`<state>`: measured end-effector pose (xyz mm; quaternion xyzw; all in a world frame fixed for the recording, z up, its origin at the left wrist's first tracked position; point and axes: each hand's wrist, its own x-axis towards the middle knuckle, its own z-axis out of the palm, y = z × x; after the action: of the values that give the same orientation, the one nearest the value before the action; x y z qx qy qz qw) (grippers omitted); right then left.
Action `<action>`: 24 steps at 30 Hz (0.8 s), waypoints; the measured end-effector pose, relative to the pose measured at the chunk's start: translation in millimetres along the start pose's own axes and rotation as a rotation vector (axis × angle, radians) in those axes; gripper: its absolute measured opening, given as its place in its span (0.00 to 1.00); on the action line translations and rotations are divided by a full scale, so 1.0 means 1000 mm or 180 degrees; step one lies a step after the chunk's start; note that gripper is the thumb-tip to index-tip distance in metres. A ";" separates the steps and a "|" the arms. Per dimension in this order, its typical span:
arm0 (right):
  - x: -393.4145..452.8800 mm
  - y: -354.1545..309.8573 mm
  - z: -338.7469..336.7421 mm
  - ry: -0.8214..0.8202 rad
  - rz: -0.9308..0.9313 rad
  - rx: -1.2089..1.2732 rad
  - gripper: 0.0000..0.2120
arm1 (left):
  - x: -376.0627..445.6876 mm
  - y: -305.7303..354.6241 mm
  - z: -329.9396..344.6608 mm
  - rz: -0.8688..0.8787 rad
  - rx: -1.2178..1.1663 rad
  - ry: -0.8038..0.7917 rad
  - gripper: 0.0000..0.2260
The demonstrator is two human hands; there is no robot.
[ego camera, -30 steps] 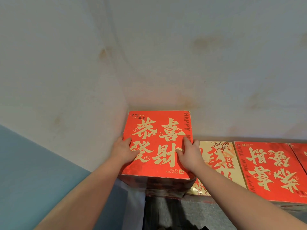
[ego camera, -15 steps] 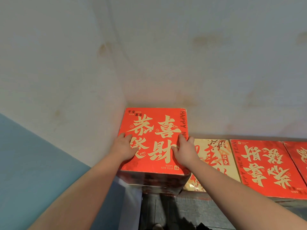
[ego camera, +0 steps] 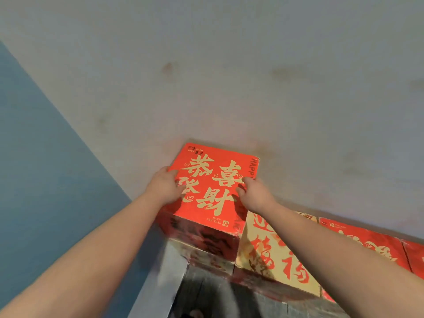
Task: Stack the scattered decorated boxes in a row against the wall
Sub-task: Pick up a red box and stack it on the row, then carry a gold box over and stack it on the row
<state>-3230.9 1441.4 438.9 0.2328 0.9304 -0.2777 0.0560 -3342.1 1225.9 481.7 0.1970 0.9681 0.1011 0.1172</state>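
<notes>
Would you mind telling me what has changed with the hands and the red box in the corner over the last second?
Little has changed. Both hands slid slightly back along the red box toward its near half: the left hand rests at its left edge, the right hand at its right edge. Nothing was let go. The box stayed in the corner atop its stack, higher than the cream box beside it.
</notes>
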 end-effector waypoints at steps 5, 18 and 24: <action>-0.029 -0.005 -0.007 -0.0205 -0.0742 -0.0303 0.21 | -0.083 0.002 0.012 -0.0532 -0.0211 0.0065 0.24; -0.193 -0.095 0.065 -0.1117 -0.2623 -0.1103 0.20 | -0.386 -0.046 0.048 -0.2334 -0.0545 0.0550 0.24; -0.381 -0.134 0.149 -0.1739 -0.3390 -0.1659 0.22 | -0.638 -0.058 0.101 -0.3510 -0.0806 0.0709 0.24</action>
<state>-2959.5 1108.4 468.2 -0.3602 0.9075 -0.0819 0.1999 -2764.8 930.5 490.4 -0.3642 0.9145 0.1603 0.0726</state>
